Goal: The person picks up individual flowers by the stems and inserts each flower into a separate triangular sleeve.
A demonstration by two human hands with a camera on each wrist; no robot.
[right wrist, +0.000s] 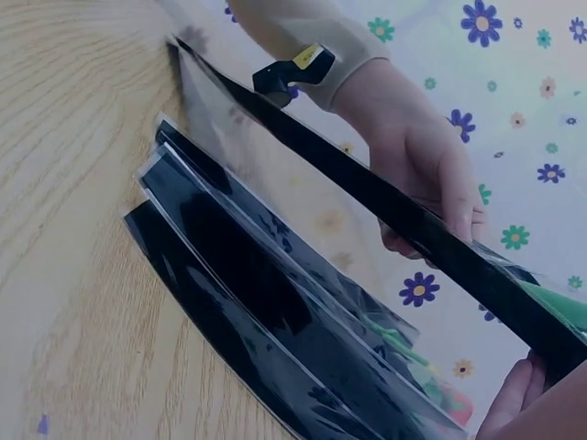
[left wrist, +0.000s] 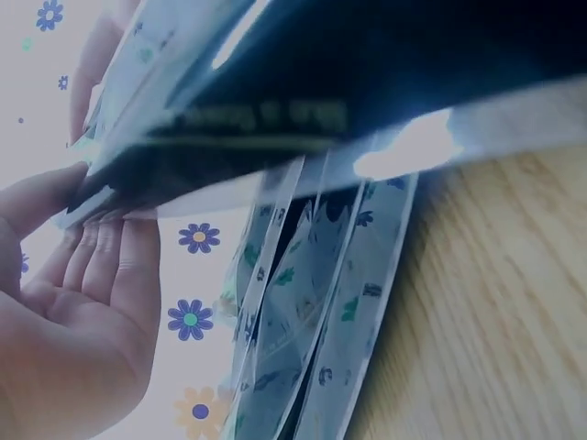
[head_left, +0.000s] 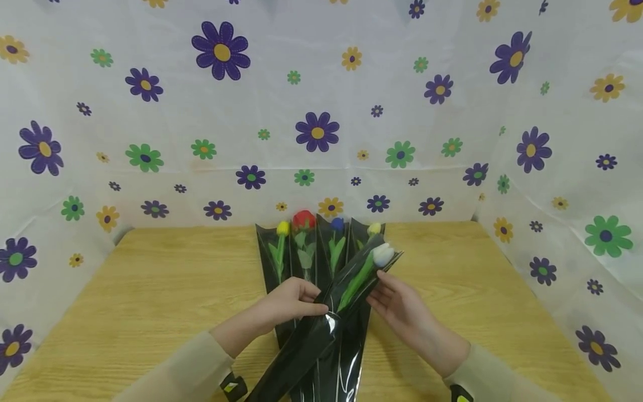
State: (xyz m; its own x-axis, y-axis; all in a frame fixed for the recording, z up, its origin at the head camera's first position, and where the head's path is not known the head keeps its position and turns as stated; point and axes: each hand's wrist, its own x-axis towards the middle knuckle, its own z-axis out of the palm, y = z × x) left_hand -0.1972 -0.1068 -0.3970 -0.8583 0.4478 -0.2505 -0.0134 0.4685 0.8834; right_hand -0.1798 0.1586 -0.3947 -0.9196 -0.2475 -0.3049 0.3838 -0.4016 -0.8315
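A white tulip (head_left: 383,255) with green leaves lies inside a black-and-clear wrapping sleeve (head_left: 306,346), held slanted above other wrapped flowers. My left hand (head_left: 286,301) pinches the left edge of this sleeve partway along, thumb on top. At the upper right edge, beside the bloom, my right hand (head_left: 409,318) grips the sleeve with thumb and fingertips. In the left wrist view, the left hand (left wrist: 92,339) has its thumb and fingers on either side of the film. The right wrist view shows only part of the right hand (right wrist: 518,403), beneath the sleeve.
Several wrapped flowers lie side by side on the wooden table (head_left: 176,290): a yellow tulip (head_left: 283,228), a red rose (head_left: 303,219), a blue flower (head_left: 337,224) and a pale yellow one (head_left: 374,229). A flower-printed cloth (head_left: 271,95) surrounds the table's back and sides.
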